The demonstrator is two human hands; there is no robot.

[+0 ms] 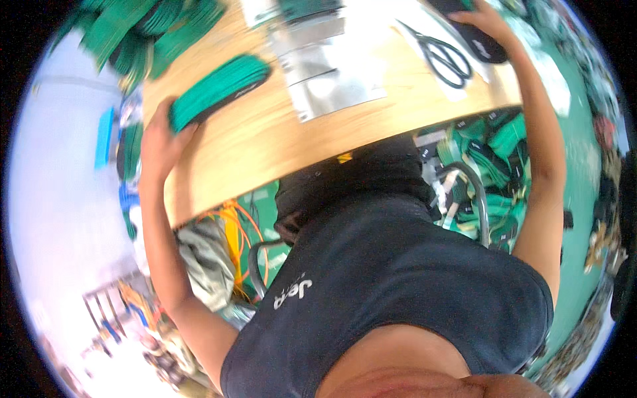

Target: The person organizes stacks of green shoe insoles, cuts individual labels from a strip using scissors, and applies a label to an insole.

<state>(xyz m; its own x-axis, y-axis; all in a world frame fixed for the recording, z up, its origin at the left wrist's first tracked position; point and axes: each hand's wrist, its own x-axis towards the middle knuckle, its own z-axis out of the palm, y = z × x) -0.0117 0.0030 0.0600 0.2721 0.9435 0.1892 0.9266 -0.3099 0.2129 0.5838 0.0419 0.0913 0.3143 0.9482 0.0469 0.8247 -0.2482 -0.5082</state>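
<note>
My left hand point(164, 142) grips the near end of a green strap bundle with a black edge band point(222, 86), its thumb along the lower side. The bundle lies over the left part of the wooden table point(245, 156). At the far right, my right hand point(488, 26) reaches across a black, round-ended piece point(490, 48), touching it with thumb and fingers spread; the picture's top edge cuts off part of this hand. Dark-handled scissors point(448, 63) lie just left of that piece, blades pointing away to the left.
Shiny silver plastic bags point(332, 86) lie mid-table. A large pile of green straps point(142, 30) fills the far left corner. More green and black bundles point(491, 156) sit below the table's right edge. A grey chair arm point(478, 199) and orange cable point(255, 229) are near my body.
</note>
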